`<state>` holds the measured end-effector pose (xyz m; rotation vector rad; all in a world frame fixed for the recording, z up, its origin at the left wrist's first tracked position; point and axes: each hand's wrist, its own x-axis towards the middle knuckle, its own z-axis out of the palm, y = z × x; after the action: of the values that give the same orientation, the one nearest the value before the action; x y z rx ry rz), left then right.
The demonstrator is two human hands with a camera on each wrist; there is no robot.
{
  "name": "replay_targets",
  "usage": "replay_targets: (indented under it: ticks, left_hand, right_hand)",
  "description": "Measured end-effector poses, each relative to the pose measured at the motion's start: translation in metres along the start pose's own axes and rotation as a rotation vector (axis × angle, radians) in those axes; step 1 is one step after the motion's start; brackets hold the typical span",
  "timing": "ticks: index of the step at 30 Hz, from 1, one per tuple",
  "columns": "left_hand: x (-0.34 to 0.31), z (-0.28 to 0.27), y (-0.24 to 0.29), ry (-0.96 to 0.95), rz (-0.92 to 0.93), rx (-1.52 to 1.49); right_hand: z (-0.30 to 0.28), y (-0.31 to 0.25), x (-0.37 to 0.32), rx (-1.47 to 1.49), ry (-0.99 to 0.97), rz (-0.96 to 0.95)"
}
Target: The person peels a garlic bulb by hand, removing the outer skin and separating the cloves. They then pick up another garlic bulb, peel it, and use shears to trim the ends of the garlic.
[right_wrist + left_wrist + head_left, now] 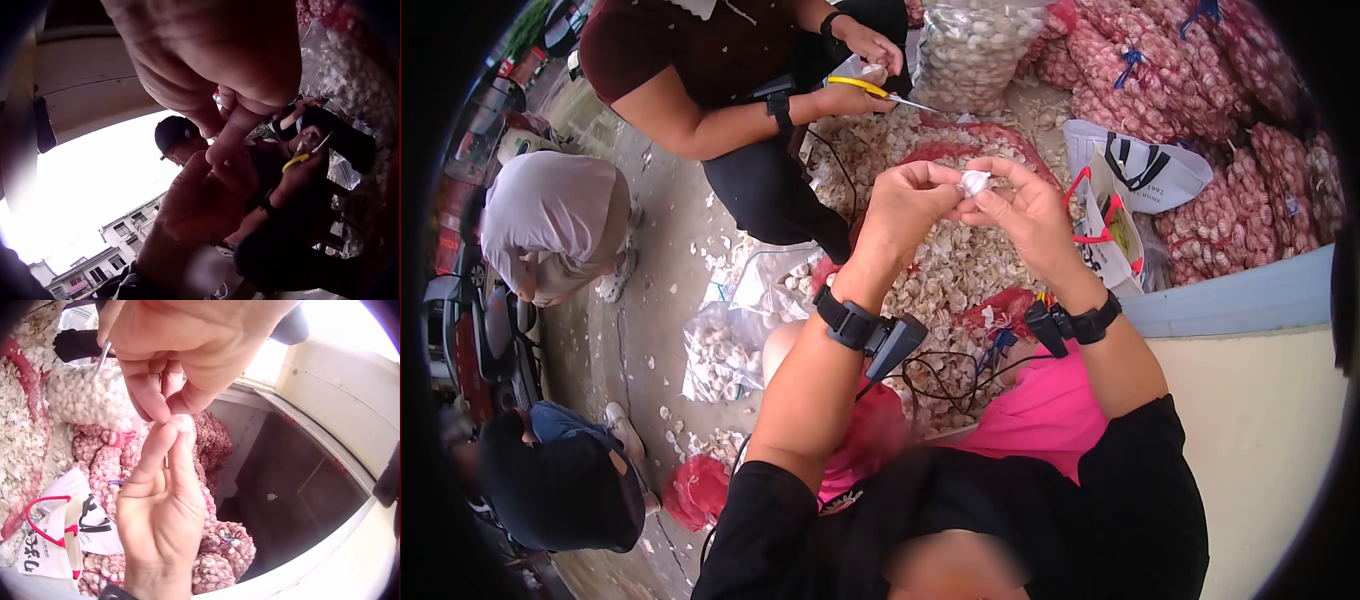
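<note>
A white garlic bulb [974,183] is held between the fingertips of both hands, above a heap of peeled skins [950,270]. My left hand [912,207] pinches it from the left, and my right hand [1030,222] pinches its right side. In the left wrist view, the left hand [194,344] comes from above and the right hand [162,512] from below, meeting at the pale bulb [182,422]. Fingers hide the bulb in the right wrist view, where the right hand [219,56] is above the left hand [200,212].
A person [690,100] opposite holds yellow-handled scissors [860,87]. Net sacks of garlic [1130,70] and a white bag [1100,215] with red handles stand at right. A plastic bag of garlic [725,350] lies left. Cables [920,375] run below the hands.
</note>
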<state>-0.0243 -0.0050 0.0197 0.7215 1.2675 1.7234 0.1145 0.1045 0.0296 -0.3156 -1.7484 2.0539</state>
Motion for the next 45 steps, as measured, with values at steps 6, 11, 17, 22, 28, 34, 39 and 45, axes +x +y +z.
replay_targets:
  ticks: [6,11,17,22,28,34,39,45]
  left_hand:
    - [0.001,0.003,-0.003,0.032,-0.003,-0.040]
    - [-0.001,0.010,0.010,0.042,-0.077,-0.115]
    - [-0.003,0.010,0.007,0.001,-0.040,-0.004]
    - [-0.002,0.009,0.006,-0.042,-0.029,-0.090]
    - [-0.002,0.011,0.007,-0.005,-0.077,-0.059]
    - [0.000,0.005,0.002,-0.011,-0.061,-0.048]
    - [-0.001,0.011,0.006,-0.007,-0.083,-0.164]
    - [-0.001,0.008,0.005,0.004,-0.118,-0.045]
  right_hand:
    - [-0.004,-0.001,-0.001,0.319,-0.028,0.023]
    - [-0.007,-0.002,-0.002,0.201,0.003,-0.017]
    - [-0.009,0.000,-0.002,0.003,0.026,-0.048]
    - [-0.013,-0.005,-0.004,0.102,0.016,0.005]
    - [-0.009,-0.004,-0.003,0.032,0.064,-0.094]
    - [-0.013,-0.001,-0.002,-0.083,0.004,-0.089]
    - [-0.012,-0.005,-0.001,-0.027,0.013,-0.071]
    - [-0.014,-0.001,-0.002,-0.081,-0.018,-0.090]
